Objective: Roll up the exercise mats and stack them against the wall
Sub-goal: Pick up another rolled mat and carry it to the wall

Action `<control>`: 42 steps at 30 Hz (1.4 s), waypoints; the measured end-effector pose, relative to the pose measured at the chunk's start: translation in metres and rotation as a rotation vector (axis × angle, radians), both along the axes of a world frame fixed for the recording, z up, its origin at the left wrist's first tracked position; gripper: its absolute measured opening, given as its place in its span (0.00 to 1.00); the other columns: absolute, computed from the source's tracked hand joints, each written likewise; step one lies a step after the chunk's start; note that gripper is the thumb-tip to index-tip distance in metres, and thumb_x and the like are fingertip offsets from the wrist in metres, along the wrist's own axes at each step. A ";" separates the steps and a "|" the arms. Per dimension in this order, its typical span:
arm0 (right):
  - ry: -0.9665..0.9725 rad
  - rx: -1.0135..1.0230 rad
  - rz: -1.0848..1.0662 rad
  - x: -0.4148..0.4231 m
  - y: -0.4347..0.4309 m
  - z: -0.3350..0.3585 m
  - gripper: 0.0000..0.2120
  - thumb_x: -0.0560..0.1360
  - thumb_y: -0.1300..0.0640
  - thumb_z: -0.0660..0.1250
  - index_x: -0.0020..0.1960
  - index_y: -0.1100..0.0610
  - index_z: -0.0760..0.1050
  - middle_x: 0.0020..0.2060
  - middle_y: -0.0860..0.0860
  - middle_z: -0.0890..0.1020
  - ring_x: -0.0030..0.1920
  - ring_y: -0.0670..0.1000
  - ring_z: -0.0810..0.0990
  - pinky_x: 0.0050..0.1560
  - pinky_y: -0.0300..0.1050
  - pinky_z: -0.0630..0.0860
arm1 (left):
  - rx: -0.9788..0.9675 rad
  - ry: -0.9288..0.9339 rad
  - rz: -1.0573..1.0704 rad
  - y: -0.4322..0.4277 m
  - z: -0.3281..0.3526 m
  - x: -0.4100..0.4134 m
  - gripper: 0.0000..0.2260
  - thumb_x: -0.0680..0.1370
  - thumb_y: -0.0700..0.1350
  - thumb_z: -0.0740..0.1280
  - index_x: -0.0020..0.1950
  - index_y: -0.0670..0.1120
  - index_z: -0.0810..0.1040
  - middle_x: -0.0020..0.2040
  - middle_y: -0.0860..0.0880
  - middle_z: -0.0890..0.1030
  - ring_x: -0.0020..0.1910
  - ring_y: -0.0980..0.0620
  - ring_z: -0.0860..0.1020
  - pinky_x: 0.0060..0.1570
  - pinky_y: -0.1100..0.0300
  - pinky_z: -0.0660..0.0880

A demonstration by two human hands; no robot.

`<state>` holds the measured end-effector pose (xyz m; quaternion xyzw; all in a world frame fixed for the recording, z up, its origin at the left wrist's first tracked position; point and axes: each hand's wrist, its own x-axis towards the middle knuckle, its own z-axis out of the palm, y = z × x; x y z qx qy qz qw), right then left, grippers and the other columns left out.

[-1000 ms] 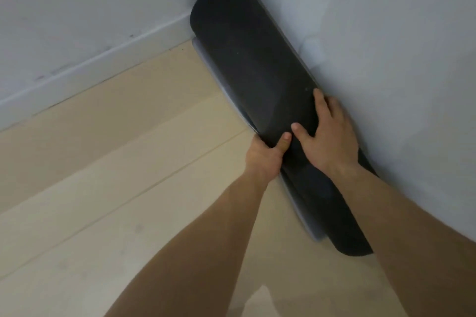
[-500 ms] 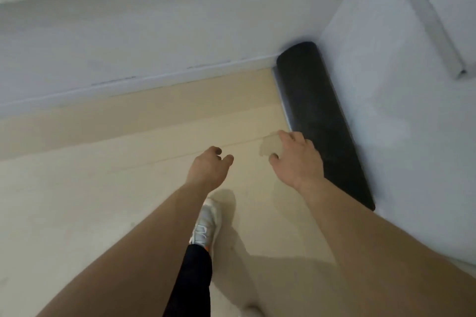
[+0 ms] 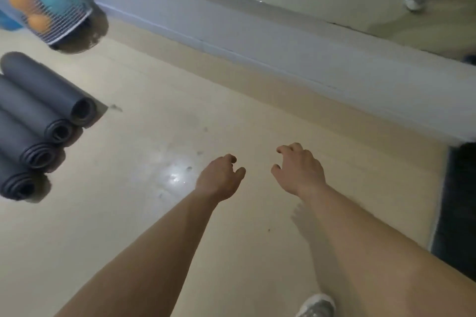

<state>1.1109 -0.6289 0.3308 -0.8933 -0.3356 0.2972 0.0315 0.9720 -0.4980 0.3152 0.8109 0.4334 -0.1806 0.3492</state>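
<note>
Both hands are empty and hang over the pale glossy floor [image 3: 154,213] with fingers loosely curled: the left hand [image 3: 219,179] and the right hand [image 3: 300,171] grip nothing and touch nothing.

Taking the long grey skirting wall under the mirror [image 3: 283,51] as the landmark, the task's things lie at its two ends. Off its left end, well apart from the hands, four rolled dark grey foam mats [image 3: 38,116] lie side by side on the floor, touching one another, their spiral ends facing the camera. At its right end one dark mat [image 3: 458,201] lies along the frame edge; whether it is a single roll or a stack cannot be told.

The four rolls, as I judge it, rest loose with nothing binding them, so lifting one carelessly could let it uncoil or set its neighbours rolling away from the wall. The floor looks shiny, with a bright glare patch near the left hand, so a hurried step could slip. A wire basket of coloured balls [image 3: 43,5], near the wall's left end, stands close to the rolls and could be knocked.

Count: two hands, four rolled mats, one mat at the right, one basket, one grey trainer [image 3: 318,306] at the bottom edge
</note>
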 end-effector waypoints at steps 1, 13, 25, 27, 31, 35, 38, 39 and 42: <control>-0.001 0.001 0.055 -0.035 0.031 0.004 0.24 0.82 0.48 0.61 0.77 0.51 0.67 0.72 0.54 0.70 0.67 0.59 0.73 0.62 0.53 0.73 | 0.007 0.007 0.040 0.023 0.003 -0.044 0.23 0.83 0.55 0.62 0.77 0.48 0.70 0.71 0.51 0.77 0.69 0.49 0.75 0.66 0.52 0.72; 0.088 0.004 0.587 -0.476 0.333 0.039 0.25 0.82 0.48 0.60 0.79 0.50 0.65 0.75 0.52 0.67 0.70 0.58 0.70 0.65 0.53 0.73 | -0.002 0.159 0.522 0.225 0.033 -0.571 0.24 0.84 0.55 0.61 0.78 0.47 0.69 0.73 0.49 0.75 0.69 0.47 0.75 0.65 0.52 0.73; 0.155 -0.123 0.686 -0.680 0.603 -0.024 0.26 0.82 0.48 0.60 0.79 0.51 0.65 0.74 0.53 0.68 0.69 0.57 0.71 0.62 0.52 0.74 | -0.095 0.185 0.686 0.468 -0.012 -0.781 0.25 0.84 0.54 0.61 0.79 0.47 0.67 0.75 0.48 0.73 0.70 0.48 0.74 0.67 0.51 0.73; 0.157 -0.157 0.649 -0.696 0.649 -0.040 0.25 0.82 0.48 0.60 0.78 0.52 0.65 0.73 0.53 0.68 0.69 0.57 0.72 0.61 0.51 0.74 | -0.088 0.182 0.649 0.526 -0.024 -0.798 0.25 0.84 0.54 0.60 0.79 0.47 0.66 0.76 0.48 0.72 0.71 0.48 0.74 0.67 0.51 0.72; 0.170 -0.172 0.543 -0.730 0.734 -0.062 0.21 0.81 0.48 0.61 0.72 0.53 0.70 0.70 0.54 0.70 0.66 0.58 0.73 0.60 0.52 0.74 | -0.079 0.164 0.619 0.640 -0.044 -0.830 0.24 0.84 0.54 0.60 0.79 0.47 0.67 0.74 0.48 0.74 0.70 0.47 0.74 0.67 0.51 0.72; 0.224 -0.178 0.349 -0.761 0.803 -0.086 0.21 0.80 0.48 0.62 0.72 0.52 0.71 0.68 0.53 0.71 0.65 0.58 0.75 0.60 0.52 0.74 | -0.115 0.140 0.506 0.740 -0.062 -0.852 0.21 0.84 0.53 0.60 0.77 0.51 0.69 0.71 0.48 0.75 0.67 0.48 0.75 0.66 0.50 0.73; 0.248 -0.182 0.134 -0.779 0.836 -0.119 0.20 0.81 0.50 0.62 0.72 0.53 0.69 0.66 0.55 0.72 0.61 0.59 0.76 0.60 0.52 0.74 | -0.120 0.162 0.320 0.812 -0.076 -0.860 0.20 0.85 0.53 0.59 0.77 0.53 0.69 0.71 0.49 0.74 0.65 0.48 0.77 0.64 0.52 0.74; 0.263 -0.177 0.047 -0.786 0.845 -0.132 0.21 0.81 0.51 0.63 0.73 0.54 0.69 0.66 0.56 0.72 0.61 0.61 0.76 0.61 0.53 0.74 | -0.105 0.163 0.263 0.834 -0.084 -0.861 0.19 0.85 0.53 0.59 0.77 0.54 0.69 0.70 0.50 0.74 0.64 0.48 0.77 0.64 0.53 0.74; 0.336 -0.159 -0.171 -0.809 0.872 -0.165 0.24 0.79 0.50 0.65 0.73 0.55 0.69 0.67 0.58 0.73 0.63 0.62 0.76 0.61 0.54 0.75 | -0.092 0.192 0.095 0.888 -0.103 -0.854 0.19 0.85 0.53 0.59 0.76 0.54 0.70 0.70 0.50 0.74 0.65 0.48 0.77 0.64 0.54 0.73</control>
